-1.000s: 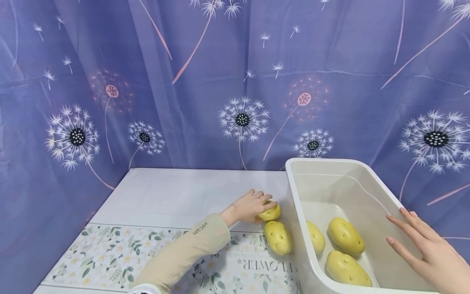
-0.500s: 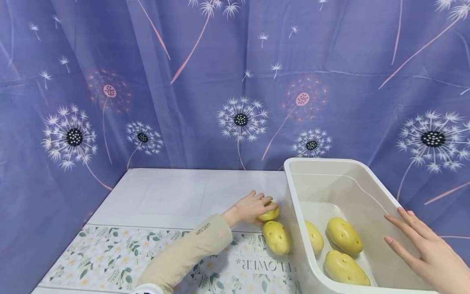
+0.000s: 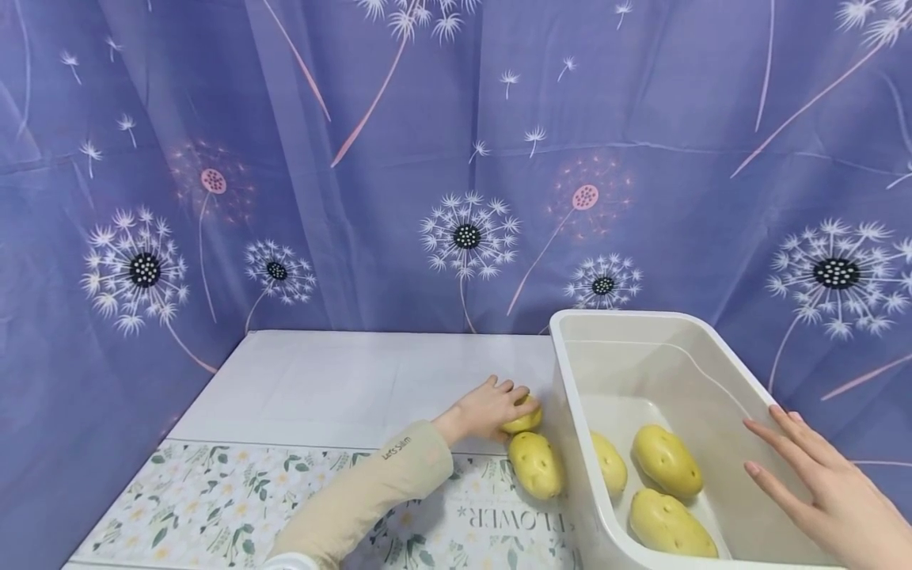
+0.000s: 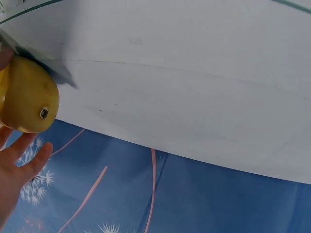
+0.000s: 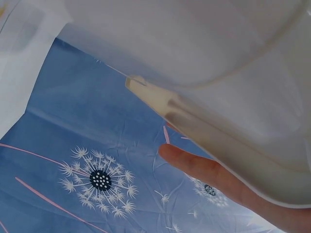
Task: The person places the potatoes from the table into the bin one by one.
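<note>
In the head view my left hand curls its fingers over a yellow potato on the table beside the bin. The left wrist view shows that potato from its end, with fingers and thumb around it. A second potato lies just in front of it, close to the bin wall. To the right, a deep off-white plastic bin holds three potatoes, one of them towards the back. My right hand lies across the bin's right rim with fairly straight fingers; one finger runs along the outside.
The table has a white back part and a flower-printed mat in front. A blue-purple dandelion curtain hangs behind and along the left side. The bin's tall wall stands right of the loose potatoes.
The left hand has shifted very slightly over the same potato. The right hand stays at the bin rim, and the head view has drifted a little.
</note>
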Motion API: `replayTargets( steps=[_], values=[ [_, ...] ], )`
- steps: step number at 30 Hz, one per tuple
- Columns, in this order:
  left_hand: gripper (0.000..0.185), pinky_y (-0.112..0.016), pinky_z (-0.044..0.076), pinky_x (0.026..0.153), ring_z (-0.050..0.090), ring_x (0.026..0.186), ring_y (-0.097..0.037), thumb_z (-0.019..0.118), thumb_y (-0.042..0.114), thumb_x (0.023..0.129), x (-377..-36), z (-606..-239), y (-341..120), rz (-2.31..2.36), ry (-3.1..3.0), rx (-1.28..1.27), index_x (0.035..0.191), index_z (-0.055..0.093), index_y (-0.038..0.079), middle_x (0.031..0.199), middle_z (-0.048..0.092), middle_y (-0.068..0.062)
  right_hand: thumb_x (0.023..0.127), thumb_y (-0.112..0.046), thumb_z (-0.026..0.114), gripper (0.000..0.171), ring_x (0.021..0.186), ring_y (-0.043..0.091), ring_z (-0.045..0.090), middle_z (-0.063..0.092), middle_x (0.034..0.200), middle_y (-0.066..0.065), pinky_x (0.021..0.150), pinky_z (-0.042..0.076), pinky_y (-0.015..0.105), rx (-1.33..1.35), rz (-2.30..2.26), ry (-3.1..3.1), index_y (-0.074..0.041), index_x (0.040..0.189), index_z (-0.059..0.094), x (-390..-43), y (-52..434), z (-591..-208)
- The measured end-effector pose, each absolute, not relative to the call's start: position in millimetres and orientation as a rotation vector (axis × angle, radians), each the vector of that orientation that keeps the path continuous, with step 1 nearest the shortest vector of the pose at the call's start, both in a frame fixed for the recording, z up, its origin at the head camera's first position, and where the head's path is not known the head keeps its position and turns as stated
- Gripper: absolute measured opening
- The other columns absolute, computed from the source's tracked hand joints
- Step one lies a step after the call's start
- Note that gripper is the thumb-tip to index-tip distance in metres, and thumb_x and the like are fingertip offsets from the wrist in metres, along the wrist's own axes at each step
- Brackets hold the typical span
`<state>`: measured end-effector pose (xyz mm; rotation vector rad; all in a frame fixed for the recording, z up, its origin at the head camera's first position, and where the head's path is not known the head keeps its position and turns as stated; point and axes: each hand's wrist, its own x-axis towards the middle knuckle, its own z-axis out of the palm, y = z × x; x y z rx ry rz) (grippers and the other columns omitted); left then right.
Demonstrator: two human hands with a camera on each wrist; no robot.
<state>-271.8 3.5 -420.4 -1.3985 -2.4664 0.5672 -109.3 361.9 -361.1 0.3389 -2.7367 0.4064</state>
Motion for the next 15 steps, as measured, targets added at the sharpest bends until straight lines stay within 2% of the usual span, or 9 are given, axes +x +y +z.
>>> replayTargets(
  steps=[15],
  values=[
    [0.074, -0.033, 0.044, 0.085, 0.049, 0.103, -0.015, 0.062, 0.052, 0.074, -272.3, -419.4, 3.7, 0.608, -2.457, -1.395, 0.137, 0.032, 0.027, 0.124, 0.044, 0.002, 0.086, -0.022, 0.056, 0.053, 0.137, 0.028, -0.008, 0.011, 0.147, 0.024, 0.1, -0.002, 0.064, 0.337, 0.43, -2.745, -0.003, 0.133, 0.038, -105.9, 358.4, -352.9]
  ],
)
